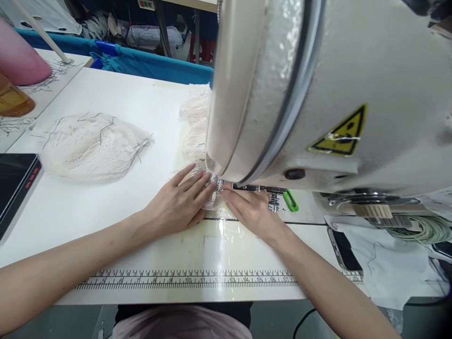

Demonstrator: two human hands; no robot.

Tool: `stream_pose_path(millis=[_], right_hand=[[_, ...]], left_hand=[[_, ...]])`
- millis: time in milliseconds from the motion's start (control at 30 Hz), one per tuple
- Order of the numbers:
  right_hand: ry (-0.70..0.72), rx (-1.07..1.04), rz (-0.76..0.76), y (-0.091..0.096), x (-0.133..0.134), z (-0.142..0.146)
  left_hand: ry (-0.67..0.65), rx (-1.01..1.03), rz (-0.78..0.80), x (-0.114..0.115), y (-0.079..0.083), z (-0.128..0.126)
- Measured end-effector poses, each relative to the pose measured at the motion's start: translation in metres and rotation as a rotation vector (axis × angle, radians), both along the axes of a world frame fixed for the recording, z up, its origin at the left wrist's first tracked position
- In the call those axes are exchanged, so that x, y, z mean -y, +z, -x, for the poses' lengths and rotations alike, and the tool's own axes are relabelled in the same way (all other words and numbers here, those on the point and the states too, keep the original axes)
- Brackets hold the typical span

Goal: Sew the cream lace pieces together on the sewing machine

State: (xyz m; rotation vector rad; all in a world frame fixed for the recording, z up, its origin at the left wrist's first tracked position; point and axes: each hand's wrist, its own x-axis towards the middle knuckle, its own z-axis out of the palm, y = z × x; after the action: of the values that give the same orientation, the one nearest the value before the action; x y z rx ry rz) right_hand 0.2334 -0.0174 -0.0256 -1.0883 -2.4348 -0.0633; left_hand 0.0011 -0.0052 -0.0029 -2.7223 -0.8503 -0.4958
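A strip of white lace fabric [195, 123] runs along the table and under the head of a sewing machine [254, 94]. My left hand [181, 200] lies flat on its near end, fingers stretched and slightly apart. From the other side, my right hand [252, 209] reaches in beneath the machine head, its fingers drawn together at the lace's right edge. The machine covers part of those fingers and the needle area. Further left, a separate white lace piece [93, 147] with loose dark threads rests on the table.
A printed ruler [197, 281] follows the table's front edge. A black device [16, 188] sits at the left, near a pink thread cone [24, 59]. Right of the machine are a green-handled small tool [291, 201], a phone [344, 249], white cloth [388, 259] and coiled cord [423, 230].
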Motion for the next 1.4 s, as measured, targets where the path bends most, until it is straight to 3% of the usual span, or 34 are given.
stream_pose_path(millis=[533,633,833,1100,1400], right_hand=[[-0.019,0.047,-0.125,0.014,-0.006,0.005],[-0.036,0.073,-0.083,0.015,-0.006,0.005],[-0.027,0.048,-0.006,0.014,-0.005,0.004],[-0.014,0.048,-0.02,0.004,-0.004,0.004],[-0.021,0.049,-0.06,0.009,0.001,0.014]], left_hand=[[0.023,0.006,0.004,-0.002,-0.002,0.001],[0.013,0.015,0.024,-0.002,-0.002,0.002],[-0.134,0.037,-0.02,-0.002,-0.001,0.003],[-0.129,0.08,0.028,-0.008,0.006,0.004],[-0.093,0.08,-0.005,-0.009,0.003,0.008]])
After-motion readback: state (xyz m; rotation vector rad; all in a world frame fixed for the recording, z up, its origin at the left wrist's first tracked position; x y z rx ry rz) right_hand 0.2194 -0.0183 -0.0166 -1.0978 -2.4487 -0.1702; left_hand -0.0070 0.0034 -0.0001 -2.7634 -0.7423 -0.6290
